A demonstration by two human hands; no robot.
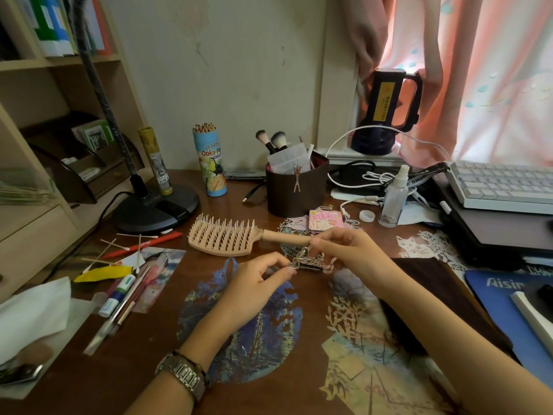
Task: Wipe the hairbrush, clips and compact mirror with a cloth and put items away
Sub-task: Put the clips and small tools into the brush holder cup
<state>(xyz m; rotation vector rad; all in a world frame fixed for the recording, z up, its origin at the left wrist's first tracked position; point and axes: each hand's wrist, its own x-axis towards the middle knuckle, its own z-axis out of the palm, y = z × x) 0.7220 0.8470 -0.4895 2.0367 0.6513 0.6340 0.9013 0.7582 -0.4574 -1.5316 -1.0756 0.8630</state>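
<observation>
Centrally, brown holder (296, 196) holds makeup brushes (272, 140), clip (296, 178) on rim.

A single head-worn wide-angle camera looks forward and down over the dark brown wooden desk (155, 348), close above the left hand (257, 283) and right hand (347, 250) pinching at frame centre (edges bow from the lens). Beyond the grip rises the cream wall (227, 70); no second view shares this scene.
</observation>
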